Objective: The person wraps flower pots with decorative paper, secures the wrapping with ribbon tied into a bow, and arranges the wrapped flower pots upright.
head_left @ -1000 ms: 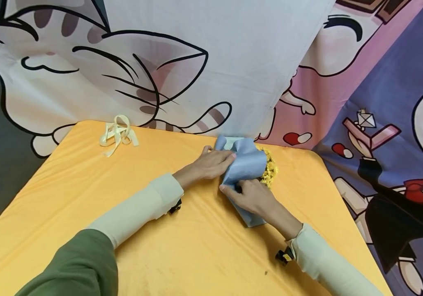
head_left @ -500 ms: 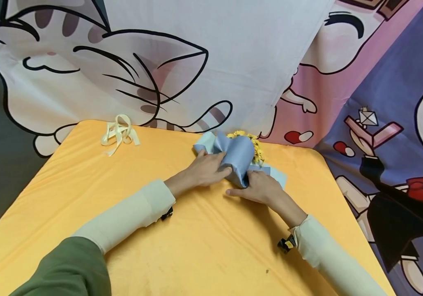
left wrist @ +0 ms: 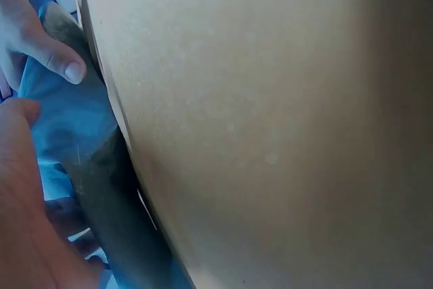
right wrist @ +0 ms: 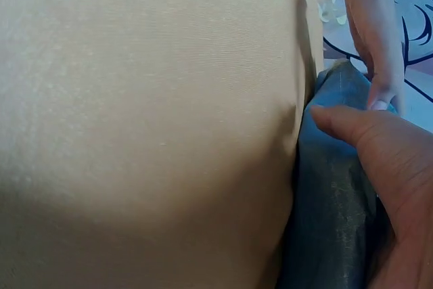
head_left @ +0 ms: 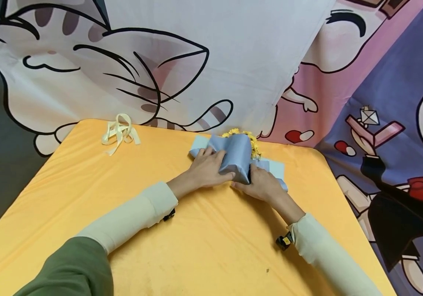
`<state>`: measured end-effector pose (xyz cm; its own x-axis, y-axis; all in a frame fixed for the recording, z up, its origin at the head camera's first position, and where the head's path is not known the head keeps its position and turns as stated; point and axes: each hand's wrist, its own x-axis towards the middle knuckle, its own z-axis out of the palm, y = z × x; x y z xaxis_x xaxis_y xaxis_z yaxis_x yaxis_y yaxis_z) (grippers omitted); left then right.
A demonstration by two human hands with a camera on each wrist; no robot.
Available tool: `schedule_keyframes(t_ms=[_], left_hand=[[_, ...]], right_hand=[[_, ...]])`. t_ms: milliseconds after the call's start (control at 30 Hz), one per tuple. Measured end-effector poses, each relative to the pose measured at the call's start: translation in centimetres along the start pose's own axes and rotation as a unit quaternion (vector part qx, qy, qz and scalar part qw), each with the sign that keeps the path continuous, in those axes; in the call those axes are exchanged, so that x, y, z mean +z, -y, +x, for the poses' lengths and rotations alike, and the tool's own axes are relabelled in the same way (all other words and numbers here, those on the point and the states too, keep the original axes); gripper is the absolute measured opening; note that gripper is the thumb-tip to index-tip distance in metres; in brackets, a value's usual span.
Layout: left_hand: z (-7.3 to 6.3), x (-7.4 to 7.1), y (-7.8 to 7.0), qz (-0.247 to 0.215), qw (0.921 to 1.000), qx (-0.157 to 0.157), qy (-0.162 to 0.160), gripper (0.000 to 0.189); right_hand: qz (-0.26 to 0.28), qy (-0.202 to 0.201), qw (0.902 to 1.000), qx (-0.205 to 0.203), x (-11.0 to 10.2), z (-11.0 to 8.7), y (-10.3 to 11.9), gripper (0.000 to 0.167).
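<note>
Left hand (head_left: 205, 168) and right hand (head_left: 263, 183) both grip the blue wrapping paper (head_left: 237, 152), one at each side. Left: fingers on the paper's left part, thumb reaching right along the near edge. Right: thumb on the near side per the right wrist view, fingers tucked behind the right edge, their tips hidden. Paper lies at the far side of the counter (head_left: 178, 255), right of centre, bulging upward between the hands, its near end folded to a point. Yellow flowers (head_left: 254, 149) show beyond the bulge, at its far and right edges. Flat pale-teal sheet parts (head_left: 277, 167) stick out left and right of the bulge. Counter is covered in yellow cloth; a small dark spot (head_left: 267, 270) sits on it, near right. Well to the left, close to the far edge: cream ribbon (head_left: 120, 133) in loose loops. Each wrist carries a small black device (head_left: 284, 241). Both forearms in pale sleeves (head_left: 130, 218), green sleeve (head_left: 74, 267) above the left one. Behind the counter: cloth backdrop (head_left: 256, 61) printed with a cartoon cat; pink and purple cartoon print to the right.
</note>
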<state>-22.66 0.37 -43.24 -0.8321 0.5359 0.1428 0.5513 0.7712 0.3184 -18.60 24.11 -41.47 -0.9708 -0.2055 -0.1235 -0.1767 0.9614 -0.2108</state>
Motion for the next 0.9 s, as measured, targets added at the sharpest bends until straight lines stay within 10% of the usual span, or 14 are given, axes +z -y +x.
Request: schedule_keyframes(t_ms=[400,900], left_hand=[[0.9,0.7,1.1,-0.089,0.9920,-0.027,0.085,0.109],[0.8,1.0,0.2,-0.050,0.9906,-0.050,0.117,0.093]], right_hand=[[0.004,-0.027,0.9989,-0.039,1.5,-0.1,-0.8,0.083],[0.008,0.037,0.9991,-0.019,2.1,0.4,-1.0,0.082]])
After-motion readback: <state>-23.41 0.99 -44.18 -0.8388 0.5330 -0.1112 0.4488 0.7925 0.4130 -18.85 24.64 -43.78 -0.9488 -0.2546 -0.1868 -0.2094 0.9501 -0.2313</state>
